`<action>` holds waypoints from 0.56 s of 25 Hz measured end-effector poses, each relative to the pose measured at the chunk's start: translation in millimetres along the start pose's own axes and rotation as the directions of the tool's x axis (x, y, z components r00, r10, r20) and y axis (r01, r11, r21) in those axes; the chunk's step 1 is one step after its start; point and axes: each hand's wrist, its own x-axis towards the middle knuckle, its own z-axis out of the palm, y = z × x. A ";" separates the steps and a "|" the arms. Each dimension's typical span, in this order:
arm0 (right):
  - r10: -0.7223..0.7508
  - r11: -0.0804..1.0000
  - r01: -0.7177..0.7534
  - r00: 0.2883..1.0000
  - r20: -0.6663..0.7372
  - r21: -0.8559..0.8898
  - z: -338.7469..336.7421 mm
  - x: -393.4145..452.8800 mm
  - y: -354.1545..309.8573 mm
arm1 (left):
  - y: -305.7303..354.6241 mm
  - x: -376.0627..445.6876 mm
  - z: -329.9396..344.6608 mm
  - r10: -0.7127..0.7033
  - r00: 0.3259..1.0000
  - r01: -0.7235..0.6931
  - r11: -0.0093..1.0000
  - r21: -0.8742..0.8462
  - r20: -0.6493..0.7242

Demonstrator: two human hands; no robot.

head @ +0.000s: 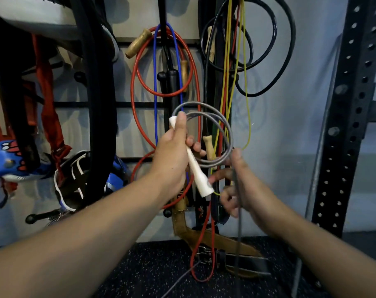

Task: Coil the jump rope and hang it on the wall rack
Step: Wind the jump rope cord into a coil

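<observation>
My left hand grips the white handle of a grey jump rope, with two or three grey loops gathered at the handle's top end. My right hand pinches the grey cord just below the loops; the cord hangs straight down from it to the floor. Both hands are held in front of the wall rack, a slatted panel with black pegs. The rope's second handle is not visible.
Red, blue, yellow and black ropes hang from the rack's pegs, some with wooden handles. Boxing gloves and straps hang at the left. A black perforated steel upright stands at the right. A leather belt lies on the speckled floor.
</observation>
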 end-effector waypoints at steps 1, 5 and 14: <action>0.007 1.000 -0.008 1.000 0.011 0.030 13.2 -0.8 2.3 | -5.5 -3.6 6.4 0.012 0.997 -0.015 0.999 -0.033 -0.074; -0.100 0.971 0.136 0.978 -0.186 0.196 51.1 -2.0 5.0 | -17.9 -14.9 16.3 0.064 0.966 -0.066 0.998 0.001 -0.251; -0.016 0.997 0.023 0.995 -0.094 0.074 3.7 13.5 -15.1 | -8.5 -11.6 -51.3 -0.103 0.995 0.105 0.987 0.120 -0.017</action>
